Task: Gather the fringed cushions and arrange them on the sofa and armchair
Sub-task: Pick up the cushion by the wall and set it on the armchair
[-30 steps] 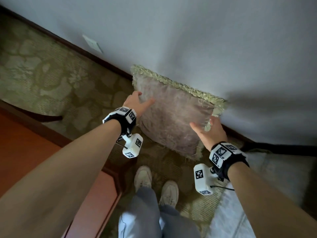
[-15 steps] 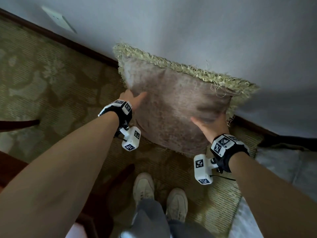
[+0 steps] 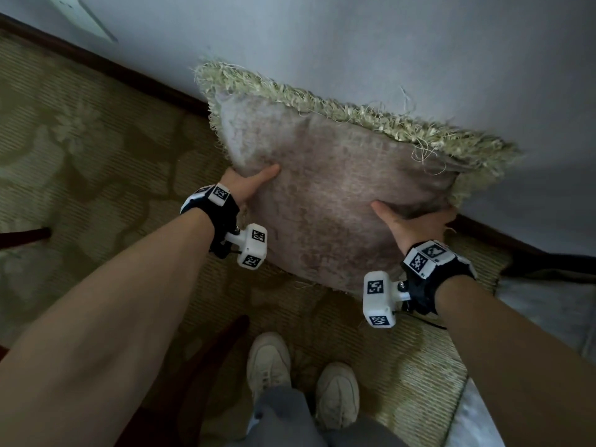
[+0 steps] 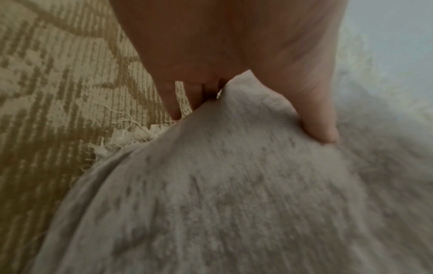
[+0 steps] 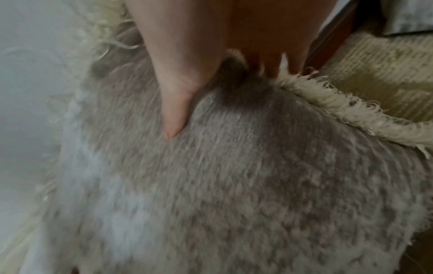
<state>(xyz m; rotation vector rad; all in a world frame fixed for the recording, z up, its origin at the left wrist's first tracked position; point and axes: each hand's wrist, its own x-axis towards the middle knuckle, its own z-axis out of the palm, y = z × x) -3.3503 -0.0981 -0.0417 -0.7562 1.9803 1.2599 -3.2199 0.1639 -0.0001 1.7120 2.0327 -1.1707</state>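
One cushion point(image 3: 325, 201) fills the middle of my head view, and I hold it in the air in front of the pale wall point(image 3: 419, 53), above the patterned carpet point(image 3: 80, 150). It is square and plump, with a grey-brown fuzzy cover and a thick straw-coloured fringe point(image 3: 371, 119) along the top edge and down the right side. The top fringe is close to the wall; I cannot tell if it touches. Under the cushion the carpet is open down to my two shoes point(image 3: 269, 362). A dark baseboard point(image 3: 135, 75) runs along the foot of the wall, and a dark wooden piece point(image 3: 25, 235) comes in at the left edge. My left hand point(image 3: 248, 185) grasps the left side of the cushion, thumb on the front, other fingers point(image 4: 172, 100) behind the edge. My right hand point(image 3: 416, 221) grasps the right side in the same way, thumb point(image 5: 173, 111) pressed into the cover.
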